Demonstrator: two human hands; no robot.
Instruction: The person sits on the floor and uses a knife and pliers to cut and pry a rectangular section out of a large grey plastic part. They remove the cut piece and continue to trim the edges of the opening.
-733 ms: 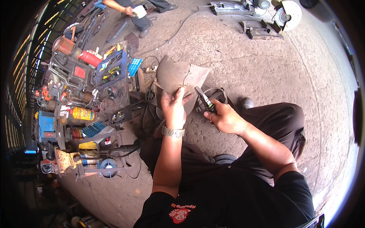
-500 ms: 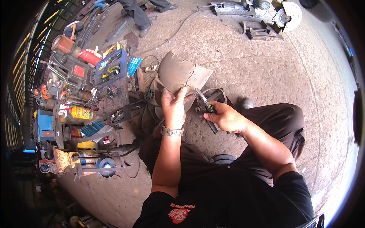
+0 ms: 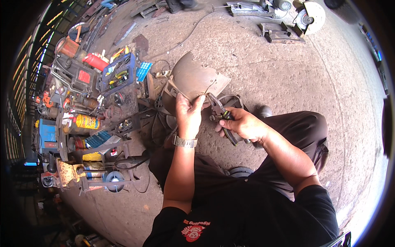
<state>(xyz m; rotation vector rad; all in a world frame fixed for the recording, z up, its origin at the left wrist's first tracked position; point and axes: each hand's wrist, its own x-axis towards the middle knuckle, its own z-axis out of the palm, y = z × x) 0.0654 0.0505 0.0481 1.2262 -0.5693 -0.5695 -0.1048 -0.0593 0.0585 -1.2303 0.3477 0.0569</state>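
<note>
A curved, greyish-brown sheet metal piece (image 3: 191,76) with a jagged upper edge is held up in front of me. A dark crack or seam runs across its right part. My left hand (image 3: 189,113) grips its lower edge, thumb on the near face and fingers behind, partly hidden. In my right hand (image 3: 242,125) is a pair of pliers (image 3: 220,110) with black and green handles. Their jaws point up and left and meet the metal's lower right edge, close to my left thumb. Whether the jaws are clamped on the edge is too small to tell.
On the left stand a blue crate (image 3: 119,74) of tools, a yellow can (image 3: 87,121) and a dark metal case (image 3: 76,74). A cut-off saw (image 3: 308,18) sits at the far right. A cable (image 3: 193,31) crosses the concrete floor. Another person's leg (image 3: 177,5) shows at the top.
The pliers' jaws have shifted slightly left and up to the metal's edge, and the sheet has tilted a little. The other person's legs have moved mostly out of view at the top.
</note>
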